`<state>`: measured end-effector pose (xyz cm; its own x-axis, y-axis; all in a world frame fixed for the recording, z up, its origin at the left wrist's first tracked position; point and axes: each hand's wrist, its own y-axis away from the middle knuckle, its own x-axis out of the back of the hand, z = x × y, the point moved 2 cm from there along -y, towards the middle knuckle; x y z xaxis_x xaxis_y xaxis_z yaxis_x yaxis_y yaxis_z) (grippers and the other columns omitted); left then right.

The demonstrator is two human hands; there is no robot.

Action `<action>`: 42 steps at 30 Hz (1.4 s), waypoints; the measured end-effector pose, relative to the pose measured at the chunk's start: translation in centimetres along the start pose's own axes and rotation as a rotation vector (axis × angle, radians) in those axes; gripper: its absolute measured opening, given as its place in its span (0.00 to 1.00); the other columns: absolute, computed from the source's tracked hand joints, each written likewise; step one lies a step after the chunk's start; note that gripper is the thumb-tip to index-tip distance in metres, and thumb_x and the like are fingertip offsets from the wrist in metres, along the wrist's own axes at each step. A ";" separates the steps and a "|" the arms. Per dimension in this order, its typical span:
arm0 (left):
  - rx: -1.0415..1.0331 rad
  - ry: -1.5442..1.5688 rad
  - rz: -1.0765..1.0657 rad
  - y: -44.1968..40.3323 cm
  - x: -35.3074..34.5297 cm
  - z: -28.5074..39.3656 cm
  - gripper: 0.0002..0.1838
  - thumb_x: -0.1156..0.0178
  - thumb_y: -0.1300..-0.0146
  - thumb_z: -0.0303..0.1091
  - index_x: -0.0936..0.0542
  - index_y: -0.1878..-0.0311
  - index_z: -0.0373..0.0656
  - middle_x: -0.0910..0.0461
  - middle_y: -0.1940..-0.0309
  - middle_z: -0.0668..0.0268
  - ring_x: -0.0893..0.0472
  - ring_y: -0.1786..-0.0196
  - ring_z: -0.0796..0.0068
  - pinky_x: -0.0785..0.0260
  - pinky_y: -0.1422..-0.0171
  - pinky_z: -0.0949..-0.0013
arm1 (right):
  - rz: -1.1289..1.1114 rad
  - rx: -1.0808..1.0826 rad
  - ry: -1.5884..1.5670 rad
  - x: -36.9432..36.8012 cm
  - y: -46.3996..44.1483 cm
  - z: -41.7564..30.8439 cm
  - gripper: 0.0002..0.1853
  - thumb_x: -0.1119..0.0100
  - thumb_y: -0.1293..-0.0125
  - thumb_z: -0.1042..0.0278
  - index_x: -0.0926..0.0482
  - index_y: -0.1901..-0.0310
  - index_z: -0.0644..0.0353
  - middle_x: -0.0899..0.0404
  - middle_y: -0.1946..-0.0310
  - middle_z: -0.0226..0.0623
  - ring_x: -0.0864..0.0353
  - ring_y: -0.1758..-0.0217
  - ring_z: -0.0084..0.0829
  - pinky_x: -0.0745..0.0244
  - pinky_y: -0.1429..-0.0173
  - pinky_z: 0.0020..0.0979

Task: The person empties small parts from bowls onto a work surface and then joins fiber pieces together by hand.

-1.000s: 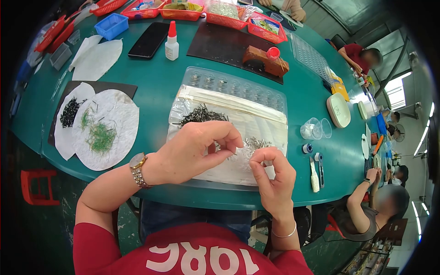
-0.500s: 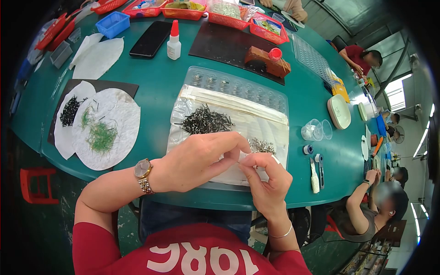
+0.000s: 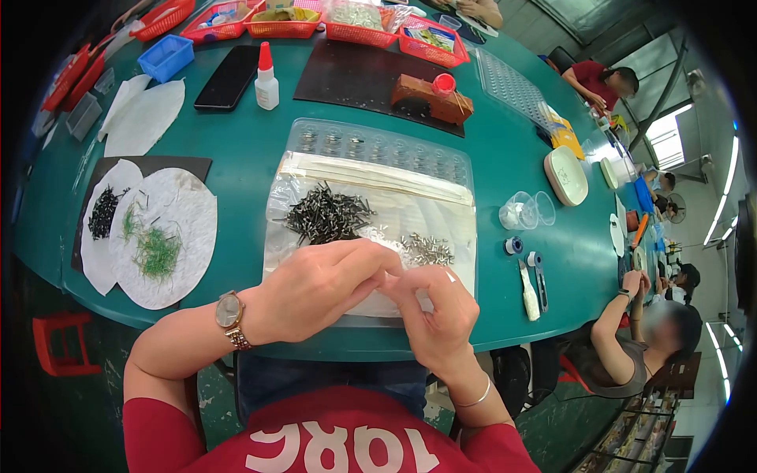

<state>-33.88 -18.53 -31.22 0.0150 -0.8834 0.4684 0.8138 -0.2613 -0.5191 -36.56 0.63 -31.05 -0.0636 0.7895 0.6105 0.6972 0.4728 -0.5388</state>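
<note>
My left hand (image 3: 319,288) and my right hand (image 3: 438,315) meet fingertip to fingertip over the front edge of a white sheet (image 3: 394,197). Both are closed in a pinch; whatever they hold is too small to make out. Just beyond my left hand lies a heap of black and silver pieces (image 3: 327,214). A smaller pile of silvery bits (image 3: 428,249) sits beyond my right hand, with small white pieces (image 3: 382,236) between the two. A clear plastic tray (image 3: 378,146) with round wells shows behind the sheet.
Green strands (image 3: 158,255) and black bits (image 3: 102,213) lie on white pads at left. Behind are a phone (image 3: 226,77), a glue bottle (image 3: 267,88) and a brown block (image 3: 430,101). Clear cups (image 3: 520,211) stand at right. Another person (image 3: 623,355) sits at the right edge.
My hands have come together, fingertips now touching, where they were apart a second ago. The view has shifted, and more of the black and silver heap shows.
</note>
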 end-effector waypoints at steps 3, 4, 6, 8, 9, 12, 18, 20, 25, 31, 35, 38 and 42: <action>0.027 0.087 0.004 0.0 0.0 -0.2 0.11 0.32 0.36 0.18 0.19 0.52 0.39 0.13 0.60 0.63 0.12 0.60 0.68 0.18 0.57 0.67 | -0.070 -0.043 -0.040 1.2 -1.0 0.3 0.11 0.22 0.43 0.76 0.15 0.60 0.59 0.13 0.67 0.32 0.17 0.65 0.33 0.24 0.56 0.32; 0.052 0.110 0.003 0.0 -0.1 -0.1 0.12 0.32 0.36 0.18 0.19 0.52 0.39 0.13 0.59 0.63 0.12 0.59 0.68 0.19 0.57 0.67 | -0.106 -0.042 -0.043 2.1 -1.6 0.5 0.12 0.21 0.43 0.72 0.15 0.59 0.58 0.12 0.67 0.31 0.17 0.64 0.34 0.25 0.54 0.34; 0.076 0.109 0.004 -0.1 0.0 0.0 0.12 0.31 0.36 0.18 0.19 0.51 0.40 0.13 0.59 0.64 0.12 0.59 0.70 0.19 0.57 0.69 | -0.072 -0.210 -0.054 3.6 -2.3 1.8 0.08 0.24 0.40 0.71 0.14 0.61 0.59 0.12 0.66 0.33 0.17 0.61 0.35 0.26 0.48 0.35; 0.074 0.064 0.009 -0.4 0.3 0.0 0.13 0.31 0.36 0.18 0.19 0.51 0.40 0.13 0.58 0.65 0.12 0.59 0.73 0.20 0.58 0.72 | -0.011 -0.341 -0.004 4.3 -3.0 3.6 0.06 0.26 0.38 0.72 0.13 0.62 0.60 0.12 0.65 0.34 0.18 0.59 0.36 0.26 0.47 0.35; 0.115 0.085 0.013 -0.4 0.4 0.0 0.13 0.31 0.36 0.18 0.19 0.50 0.40 0.13 0.58 0.66 0.12 0.58 0.74 0.21 0.58 0.73 | -0.042 -0.313 0.009 4.2 -3.4 4.0 0.05 0.27 0.38 0.73 0.13 0.61 0.60 0.12 0.65 0.35 0.18 0.58 0.37 0.26 0.47 0.36; 0.201 0.136 0.021 -0.4 0.7 -0.4 0.14 0.31 0.36 0.18 0.19 0.49 0.41 0.13 0.57 0.68 0.13 0.58 0.78 0.21 0.58 0.75 | -0.126 -0.222 0.056 3.8 -4.6 4.7 0.04 0.28 0.37 0.73 0.13 0.61 0.60 0.13 0.65 0.36 0.19 0.56 0.38 0.27 0.47 0.37; 0.218 0.164 0.021 -0.4 0.6 -1.0 0.13 0.32 0.35 0.19 0.18 0.49 0.41 0.13 0.57 0.68 0.13 0.57 0.80 0.22 0.58 0.75 | -0.272 -0.141 0.155 3.5 -6.1 4.1 0.05 0.27 0.39 0.73 0.12 0.61 0.59 0.15 0.66 0.37 0.21 0.55 0.40 0.27 0.47 0.38; 0.218 0.162 0.016 -0.4 0.8 -0.8 0.13 0.32 0.35 0.19 0.18 0.49 0.41 0.13 0.57 0.68 0.13 0.57 0.80 0.22 0.58 0.75 | -0.268 -0.167 0.136 4.0 -5.8 3.8 0.05 0.27 0.39 0.72 0.12 0.62 0.58 0.15 0.65 0.37 0.21 0.54 0.39 0.27 0.47 0.38; 0.212 0.172 0.015 -0.4 0.7 -0.7 0.13 0.32 0.35 0.19 0.18 0.49 0.41 0.14 0.58 0.68 0.14 0.58 0.79 0.22 0.56 0.74 | -0.258 -0.104 0.165 3.2 -4.4 4.0 0.05 0.26 0.40 0.72 0.11 0.62 0.59 0.15 0.64 0.36 0.20 0.54 0.39 0.27 0.47 0.38; 0.238 0.173 0.012 -0.5 0.7 -0.9 0.13 0.32 0.35 0.19 0.18 0.49 0.41 0.14 0.58 0.68 0.14 0.58 0.79 0.21 0.55 0.74 | -0.142 -0.240 -0.003 3.2 -3.7 4.4 0.04 0.26 0.39 0.72 0.10 0.63 0.60 0.15 0.65 0.36 0.19 0.57 0.36 0.27 0.51 0.35; 0.246 0.169 0.011 -0.5 0.7 -1.1 0.13 0.32 0.35 0.19 0.19 0.49 0.40 0.13 0.59 0.68 0.13 0.57 0.79 0.21 0.54 0.75 | -0.133 -0.303 -0.059 3.3 -3.3 5.0 0.04 0.27 0.37 0.73 0.09 0.62 0.61 0.13 0.68 0.36 0.18 0.62 0.32 0.27 0.54 0.32; 0.258 0.176 0.005 -0.6 0.8 -1.0 0.13 0.33 0.35 0.18 0.19 0.49 0.41 0.13 0.59 0.68 0.13 0.57 0.80 0.20 0.53 0.75 | -0.117 -0.411 -0.101 3.4 -2.9 5.1 0.04 0.28 0.35 0.73 0.09 0.61 0.62 0.12 0.69 0.34 0.19 0.64 0.27 0.28 0.56 0.29; 0.288 0.266 0.025 -0.6 0.8 -0.9 0.14 0.33 0.35 0.18 0.19 0.48 0.41 0.13 0.59 0.68 0.13 0.55 0.81 0.21 0.52 0.75 | -0.048 -0.488 -0.366 3.6 -2.3 4.7 0.04 0.29 0.34 0.75 0.09 0.59 0.62 0.10 0.66 0.34 0.17 0.61 0.22 0.25 0.54 0.27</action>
<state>-34.90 -19.41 -31.20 -0.0838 -0.9680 0.2366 0.9452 -0.1524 -0.2887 -41.77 4.25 -30.38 -0.2836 0.8959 0.3420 0.9288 0.3454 -0.1344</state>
